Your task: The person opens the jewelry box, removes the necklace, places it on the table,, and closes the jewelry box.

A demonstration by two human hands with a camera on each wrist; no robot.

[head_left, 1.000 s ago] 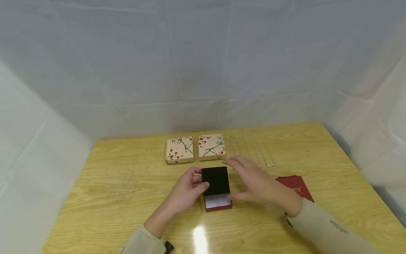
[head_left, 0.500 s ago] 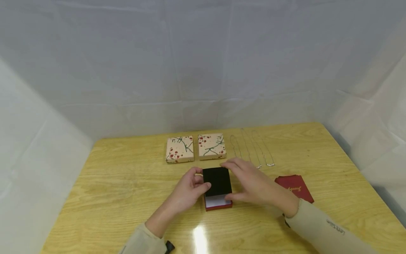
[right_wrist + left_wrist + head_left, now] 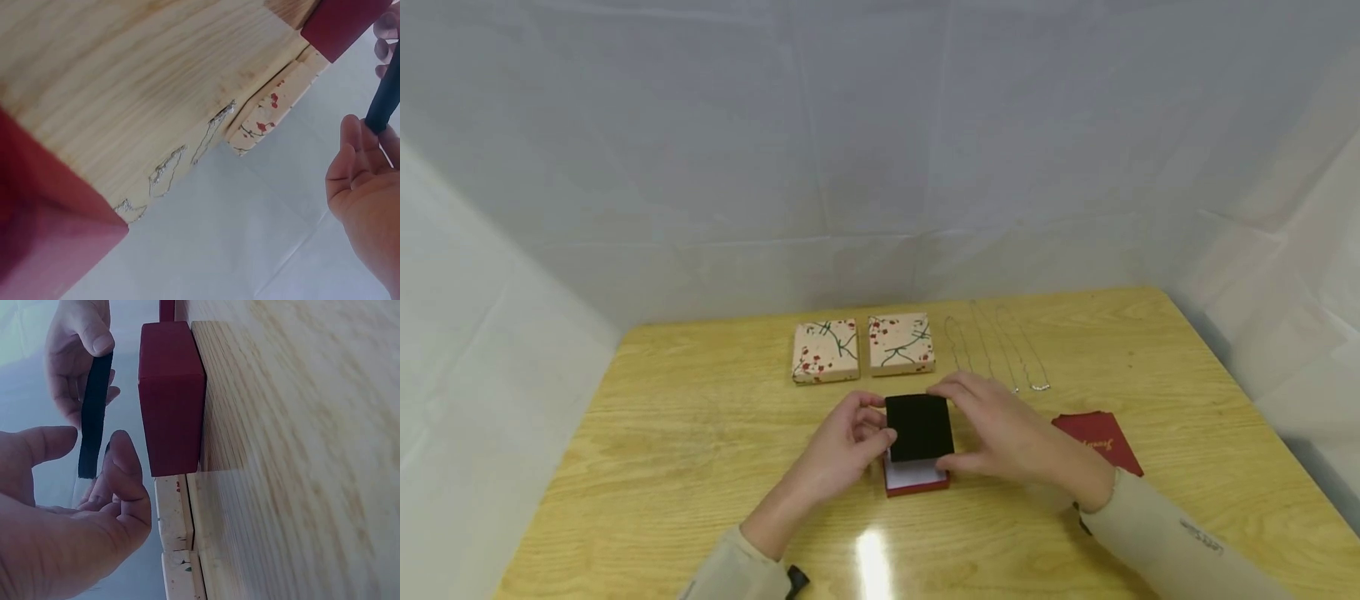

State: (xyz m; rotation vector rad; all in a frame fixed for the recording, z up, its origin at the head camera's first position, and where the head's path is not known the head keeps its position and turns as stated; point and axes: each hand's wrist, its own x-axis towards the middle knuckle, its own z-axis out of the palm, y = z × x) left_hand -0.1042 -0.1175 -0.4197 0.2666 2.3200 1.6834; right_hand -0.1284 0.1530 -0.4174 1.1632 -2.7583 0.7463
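A thin black pad [image 3: 919, 427] is held flat just above a small red box [image 3: 917, 489] with a white inside. My right hand [image 3: 1000, 425] grips the pad by its near and far edges, thumb in front and fingers behind. My left hand [image 3: 844, 442] is at the pad's left edge, its thumb and fingers on either side. In the left wrist view, narrow gaps show between the left fingertips [image 3: 122, 447] and the pad [image 3: 95, 419]. The red box [image 3: 172, 400] stands on the table beside the pad there.
Two cream floral boxes [image 3: 825, 352] stand side by side at the back of the wooden table [image 3: 700, 433]. Right of them lie thin silver necklaces [image 3: 1037, 386], partly behind my right hand. Red flat pouches or cards [image 3: 1101, 440] with gold lettering lie beside my right forearm.
The black pad has shifted slightly right, and my right hand has closed in on its edges. The left hand stays nearly in place; its thumb no longer overlaps the pad as much.
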